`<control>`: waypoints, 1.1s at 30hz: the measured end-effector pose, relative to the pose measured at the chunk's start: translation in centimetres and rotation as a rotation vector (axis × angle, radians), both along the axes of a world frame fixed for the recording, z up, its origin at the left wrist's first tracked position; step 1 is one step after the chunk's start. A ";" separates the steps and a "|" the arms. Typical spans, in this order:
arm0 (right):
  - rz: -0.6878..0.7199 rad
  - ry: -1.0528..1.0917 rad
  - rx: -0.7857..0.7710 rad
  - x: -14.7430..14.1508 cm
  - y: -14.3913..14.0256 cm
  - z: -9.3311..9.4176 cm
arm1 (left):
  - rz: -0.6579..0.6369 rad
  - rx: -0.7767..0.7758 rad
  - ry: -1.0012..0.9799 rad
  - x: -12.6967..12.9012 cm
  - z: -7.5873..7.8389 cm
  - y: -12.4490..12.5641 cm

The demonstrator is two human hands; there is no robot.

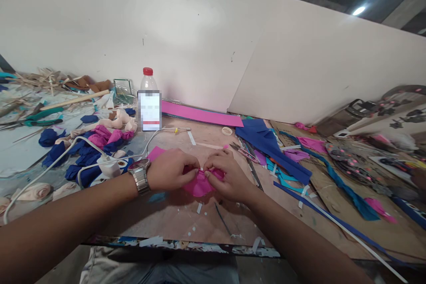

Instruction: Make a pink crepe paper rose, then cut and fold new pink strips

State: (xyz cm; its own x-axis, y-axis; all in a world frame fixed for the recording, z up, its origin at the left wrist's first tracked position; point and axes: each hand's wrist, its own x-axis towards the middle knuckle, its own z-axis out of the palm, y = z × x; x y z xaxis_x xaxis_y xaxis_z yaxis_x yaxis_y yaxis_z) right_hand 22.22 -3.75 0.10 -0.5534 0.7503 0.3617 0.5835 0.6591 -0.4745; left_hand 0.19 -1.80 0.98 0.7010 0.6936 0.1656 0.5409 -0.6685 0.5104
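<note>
Between my hands, low over the table, is a piece of pink crepe paper [199, 187] with a gathered upper edge. My left hand [173, 168], with a metal watch [140, 175] on its wrist, pinches the gathered edge from the left. From the right, my right hand [226, 175] pinches the same edge between thumb and fingers. Part of the paper is hidden behind the fingers. More pink paper [155, 153] shows just behind my left hand. Scissors [244, 151] with pink handles lie beyond my right hand.
A red-capped bottle [148, 80] stands behind a propped phone [151, 111]. At left, a white charger [109, 166] and cable lie among blue and pink paper flowers [87, 153] and green-handled pliers [45, 116]. Blue paper [266, 142] and a white stick [353, 235] are at right.
</note>
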 end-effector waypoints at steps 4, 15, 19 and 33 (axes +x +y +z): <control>0.010 0.023 0.032 -0.2 -0.1 0.2 | -0.030 -0.040 0.017 -0.1 -0.1 0.2; -0.007 0.024 0.014 0.1 0.0 0.6 | -0.141 -0.196 0.036 -0.6 -0.1 1.3; 0.011 -0.007 -0.011 0.1 0.0 0.7 | -0.136 -0.225 0.029 -0.6 -0.3 1.4; 0.048 -0.005 0.061 0.1 0.1 -0.1 | -0.191 -0.340 0.046 -0.9 -0.4 1.9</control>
State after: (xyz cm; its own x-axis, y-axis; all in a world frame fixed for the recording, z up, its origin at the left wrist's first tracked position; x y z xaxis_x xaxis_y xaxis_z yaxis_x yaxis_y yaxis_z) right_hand 22.34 -3.60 0.05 -0.5901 0.6995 0.4031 0.5524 0.7140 -0.4303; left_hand -0.70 0.08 0.54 0.8240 0.5600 -0.0862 0.4509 -0.5561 0.6982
